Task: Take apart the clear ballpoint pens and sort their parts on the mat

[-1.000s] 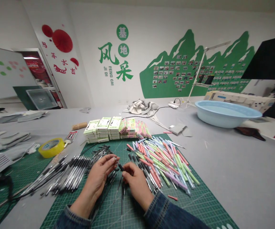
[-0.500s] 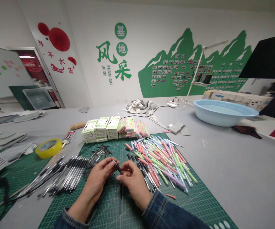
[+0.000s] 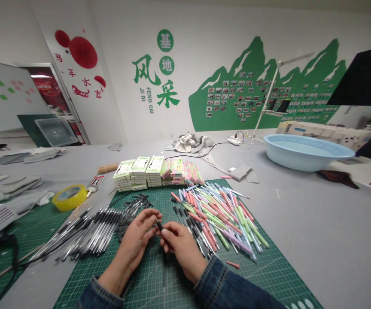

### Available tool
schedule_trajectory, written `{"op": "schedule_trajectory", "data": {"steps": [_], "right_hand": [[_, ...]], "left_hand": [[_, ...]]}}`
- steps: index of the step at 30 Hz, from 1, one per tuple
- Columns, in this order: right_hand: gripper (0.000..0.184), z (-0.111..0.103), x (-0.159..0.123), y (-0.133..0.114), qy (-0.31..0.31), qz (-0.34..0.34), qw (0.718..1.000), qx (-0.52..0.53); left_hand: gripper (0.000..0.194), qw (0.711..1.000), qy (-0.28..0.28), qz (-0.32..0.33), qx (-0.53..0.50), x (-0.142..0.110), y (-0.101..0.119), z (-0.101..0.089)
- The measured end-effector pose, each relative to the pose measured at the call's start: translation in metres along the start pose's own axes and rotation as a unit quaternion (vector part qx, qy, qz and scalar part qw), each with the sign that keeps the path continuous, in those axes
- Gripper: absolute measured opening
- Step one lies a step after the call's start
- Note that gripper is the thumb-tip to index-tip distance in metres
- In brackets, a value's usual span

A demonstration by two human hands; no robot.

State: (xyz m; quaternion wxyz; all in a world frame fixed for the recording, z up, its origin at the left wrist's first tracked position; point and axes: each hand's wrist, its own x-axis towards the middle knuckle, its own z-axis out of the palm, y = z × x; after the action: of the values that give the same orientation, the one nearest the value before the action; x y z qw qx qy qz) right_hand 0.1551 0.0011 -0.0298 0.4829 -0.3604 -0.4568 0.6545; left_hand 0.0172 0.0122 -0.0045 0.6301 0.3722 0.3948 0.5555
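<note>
Over the green cutting mat [image 3: 159, 296] my two hands meet at a short black pen part [image 3: 159, 225]. My left hand [image 3: 138, 236] pinches its upper end with thumb and fingers. The thumb and forefinger of my right hand [image 3: 183, 246] close on its lower end. Much of the part is covered by fingers. A thin dark rod, like a pen refill [image 3: 164, 274], lies on the mat below. Clear and black pens [image 3: 100, 231] lie beside my left hand, with a pile of small black pen parts [image 3: 137, 204] beyond. Coloured pens [image 3: 220, 214] are heaped to the right.
Stacked small boxes [image 3: 155, 171] stand behind the mat. Yellow tape [image 3: 70, 197] and a wooden handle [image 3: 107, 168] lie left. A blue basin [image 3: 308, 154] sits at the back right, near crumpled cloth [image 3: 190, 143]. One pink pen cap [image 3: 232, 265] lies near my right sleeve.
My fingers have shifted on the black pen part, and the silver tip seen before no longer shows. The right hand's fingers have turned slightly. The whole view has shifted a little.
</note>
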Motion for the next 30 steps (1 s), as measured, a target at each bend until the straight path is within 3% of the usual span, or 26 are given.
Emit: {"op": "schedule_trajectory", "data": {"steps": [4, 10, 14, 18, 24, 30], "right_hand": [[0.025, 0.0007, -0.0015, -0.0016, -0.023, 0.01, 0.999, 0.032], [0.027, 0.0011, -0.0041, -0.0059, -0.088, 0.038, 0.984, 0.147], [0.027, 0.0019, -0.0043, -0.0066, -0.064, 0.031, 0.99, 0.12], [0.026, 0.0019, -0.0043, -0.0061, -0.06, 0.039, 0.991, 0.112], [0.024, -0.0004, -0.0062, -0.0076, -0.148, 0.074, 0.961, 0.22], [0.022, 0.0011, -0.0046, -0.0083, -0.092, 0.037, 0.981, 0.168]], "left_hand": [[0.017, 1.0, 0.018, 0.002, 0.021, 0.0054, -0.0054, -0.0042], [0.02, 0.999, -0.03, -0.029, -0.005, 0.0008, -0.0017, -0.0051], [0.025, 0.999, -0.044, -0.01, -0.022, -0.0034, 0.0008, -0.0002], [0.012, 1.0, -0.008, 0.005, -0.009, -0.0009, -0.0019, 0.0001], [0.016, 0.998, -0.038, -0.027, -0.032, -0.0017, -0.0015, -0.0019], [0.019, 0.998, -0.04, 0.008, -0.057, -0.003, -0.0017, 0.0025]]}}
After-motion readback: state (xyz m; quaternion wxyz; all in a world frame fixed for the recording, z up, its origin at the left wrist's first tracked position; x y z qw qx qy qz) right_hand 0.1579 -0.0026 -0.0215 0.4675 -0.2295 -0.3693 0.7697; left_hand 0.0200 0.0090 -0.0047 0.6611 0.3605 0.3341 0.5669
